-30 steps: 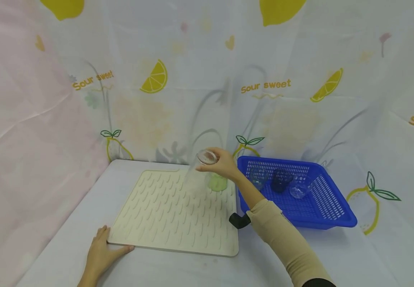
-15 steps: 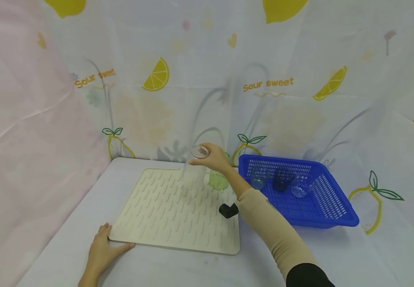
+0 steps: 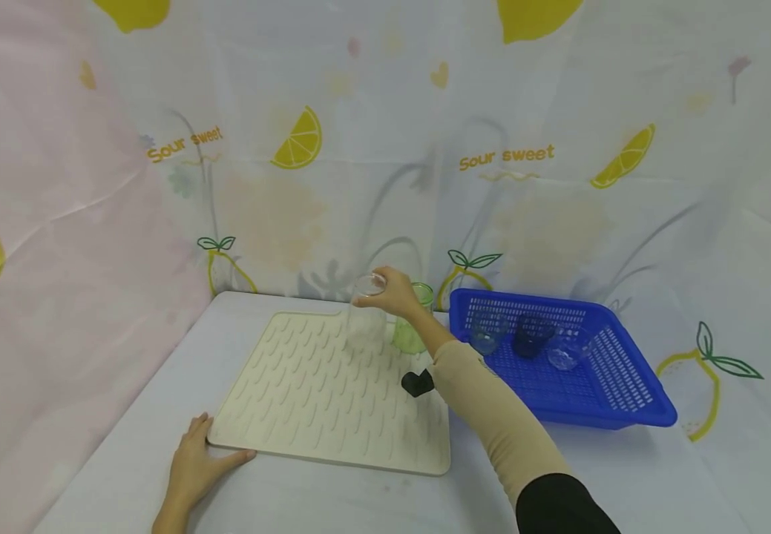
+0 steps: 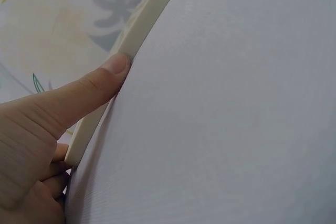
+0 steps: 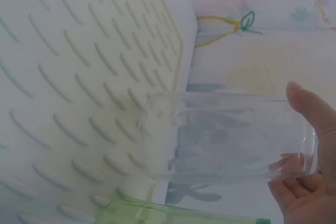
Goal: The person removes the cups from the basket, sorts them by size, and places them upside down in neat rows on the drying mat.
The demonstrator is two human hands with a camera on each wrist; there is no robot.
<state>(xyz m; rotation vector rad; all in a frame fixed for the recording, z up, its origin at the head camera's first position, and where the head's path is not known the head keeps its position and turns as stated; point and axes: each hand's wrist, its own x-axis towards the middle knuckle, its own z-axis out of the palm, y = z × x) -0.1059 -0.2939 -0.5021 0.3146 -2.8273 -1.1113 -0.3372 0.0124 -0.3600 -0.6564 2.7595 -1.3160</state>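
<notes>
Head view: right hand (image 3: pixel 395 293) grips tall clear glass (image 3: pixel 365 326) over ridged cream mat (image 3: pixel 318 400), contact unclear.
Left hand (image 3: pixel 191 463), thumb and fingers apart, braces mat corner. Pale-green glass (image 3: pixel 409 337) looks done on mat; three small translucent vessels (image 3: pixel 530 340) apparently left in blue plastic basket (image 3: pixel 622 374).

Lemon-printed cloth (image 3: pixel 372 104) backs a white tabletop (image 3: pixel 332 500); the cloth's left side looks pinkish.

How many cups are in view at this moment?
5: a clear cup in the right hand; a green cup on the ribbed mat; in the blue basket, a left cup, a dark middle cup and a right cup. The arm may hide more.
</notes>
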